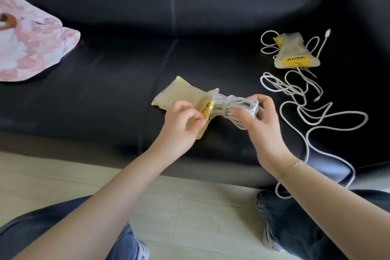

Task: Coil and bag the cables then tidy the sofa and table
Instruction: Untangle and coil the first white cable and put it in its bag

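Note:
My left hand (181, 120) pinches the yellow-edged mouth of a clear plastic bag (179, 93) just above the black sofa seat (95, 99). My right hand (259, 120) grips a coiled white cable (234, 105), whose left end sits at the bag's mouth. A second bag (294, 51) with a yellow label lies on the seat at the right. Loose white cables (306, 101) sprawl around and below that bag, one trailing over the sofa's front edge toward my knee.
A pink patterned cushion (31, 42) lies on the sofa at the far left. The sofa's backrest (190, 0) rises behind the seat. Pale floor boards (190, 217) show between my knees in dark jeans.

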{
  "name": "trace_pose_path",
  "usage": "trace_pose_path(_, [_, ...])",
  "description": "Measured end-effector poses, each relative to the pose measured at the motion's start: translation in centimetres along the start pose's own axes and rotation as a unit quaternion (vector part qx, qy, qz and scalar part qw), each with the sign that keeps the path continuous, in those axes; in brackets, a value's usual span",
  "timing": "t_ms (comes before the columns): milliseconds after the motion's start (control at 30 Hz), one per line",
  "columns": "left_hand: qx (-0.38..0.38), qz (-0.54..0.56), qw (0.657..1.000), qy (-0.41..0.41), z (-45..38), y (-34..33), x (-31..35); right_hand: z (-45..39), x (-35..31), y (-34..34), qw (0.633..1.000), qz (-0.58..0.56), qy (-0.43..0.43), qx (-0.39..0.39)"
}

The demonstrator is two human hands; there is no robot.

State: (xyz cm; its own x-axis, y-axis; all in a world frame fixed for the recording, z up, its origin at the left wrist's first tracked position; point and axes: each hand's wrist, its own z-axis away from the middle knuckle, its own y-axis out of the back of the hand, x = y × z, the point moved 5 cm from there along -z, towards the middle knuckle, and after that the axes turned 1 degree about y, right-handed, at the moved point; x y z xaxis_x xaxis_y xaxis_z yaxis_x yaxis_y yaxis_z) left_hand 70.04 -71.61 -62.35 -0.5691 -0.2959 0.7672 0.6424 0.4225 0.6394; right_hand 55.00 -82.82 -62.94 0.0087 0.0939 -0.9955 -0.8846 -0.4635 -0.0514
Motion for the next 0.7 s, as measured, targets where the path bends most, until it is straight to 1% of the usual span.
trace_pose_path(100, [0.000,0.018,1.000,0.014,-0.1,0.2,0.0,-0.4,0.3,0.0,0.985,-0.140,-0.099,-0.018])
trace_pose_path(133, [-0.002,0.029,0.999,0.018,-0.1,0.3,0.1,-0.5,0.3,-0.1,0.978,-0.167,-0.123,-0.036])
trace_pose_path(200, [-0.007,0.063,0.998,0.023,0.0,0.4,0.2,-0.4,0.4,-0.4,0.969,-0.183,-0.152,-0.069])
trace_pose_path(300, [-0.003,0.102,0.995,0.013,0.2,0.6,0.6,-0.2,0.8,-0.7,0.971,-0.151,-0.159,-0.093])
trace_pose_path(400, [0.014,0.096,0.995,-0.003,0.1,0.6,0.5,0.0,1.2,-0.8,0.983,-0.089,-0.146,-0.074])
trace_pose_path(467, [0.020,0.092,0.996,-0.008,0.1,0.6,0.2,0.1,1.1,-0.9,0.988,-0.040,-0.129,-0.076])
trace_pose_path(600, [0.011,0.093,0.995,-0.016,0.2,0.5,0.0,0.1,0.6,-1.1,0.992,0.035,-0.080,-0.092])
trace_pose_path(667, [0.001,0.069,0.997,-0.022,0.2,0.3,0.0,-0.1,0.6,-0.9,0.992,0.041,-0.081,-0.089])
trace_pose_path(700, [-0.019,0.055,0.998,-0.024,0.2,0.2,0.0,-0.2,0.8,-0.8,0.991,0.038,-0.092,-0.087])
